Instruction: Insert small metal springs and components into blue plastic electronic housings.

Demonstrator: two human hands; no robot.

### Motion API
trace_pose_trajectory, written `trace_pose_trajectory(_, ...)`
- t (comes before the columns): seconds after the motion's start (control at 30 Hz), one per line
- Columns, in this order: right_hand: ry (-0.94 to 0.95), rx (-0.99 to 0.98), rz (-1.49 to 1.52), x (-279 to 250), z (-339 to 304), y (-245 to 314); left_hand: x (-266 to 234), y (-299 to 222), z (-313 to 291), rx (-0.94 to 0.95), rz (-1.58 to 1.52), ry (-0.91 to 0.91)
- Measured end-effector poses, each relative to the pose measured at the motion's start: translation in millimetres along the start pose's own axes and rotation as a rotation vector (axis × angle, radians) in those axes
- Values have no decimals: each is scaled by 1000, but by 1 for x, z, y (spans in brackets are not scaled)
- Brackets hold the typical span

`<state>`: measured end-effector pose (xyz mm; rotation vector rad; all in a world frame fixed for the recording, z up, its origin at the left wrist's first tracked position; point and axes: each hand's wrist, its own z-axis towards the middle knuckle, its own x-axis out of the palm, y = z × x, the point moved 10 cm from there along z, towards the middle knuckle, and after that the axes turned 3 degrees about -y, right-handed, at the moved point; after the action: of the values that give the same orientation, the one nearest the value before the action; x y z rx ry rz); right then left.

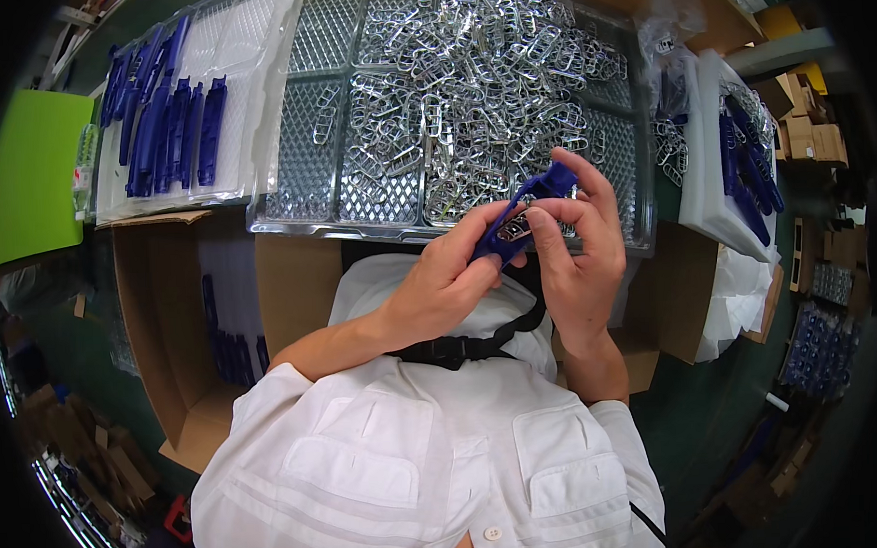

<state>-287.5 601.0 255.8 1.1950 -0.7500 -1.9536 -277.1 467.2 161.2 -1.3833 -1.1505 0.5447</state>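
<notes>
Above the near edge of the clear tray, I hold a long, channel-shaped blue plastic part (554, 181) at a slant between both hands. My left hand (439, 279) grips its lower end, thumb and fingers closed around it. A small shiny metal clip (516, 226) shows in the middle of the part. My right hand (584, 245) has its thumb and a bent finger pressed together by the clip, while its index finger reaches up to the part's upper end. Fingers partly cover the clip, so I cannot tell how it is seated.
Many loose metal clips (471, 89) heap in the divided clear tray (296, 197). More blue parts (168, 124) lie in the left tray (247, 49) and on white foam (711, 182) at right. Open cardboard boxes (294, 289) stand below; a green panel (34, 177) is far left.
</notes>
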Motion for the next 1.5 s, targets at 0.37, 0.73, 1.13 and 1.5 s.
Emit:
trace_pose_trajectory(0.37, 1, 48, 18, -1, -2, -5, 1, -3, 0, 21, 56, -6)
trace_pose_trajectory(0.73, 18, -29, -34, 3, -1, -1, -2, -6, -3, 44, 151, -45)
trace_pose_trajectory(1.13, -194, -15, -91, -15, -3, 11, -7, -26, -2, 331, 323, -171)
trace_pose_trajectory(1.5, -21, 35, -108, -3, -7, -1, -6, -8, 7, 82, 138, -124)
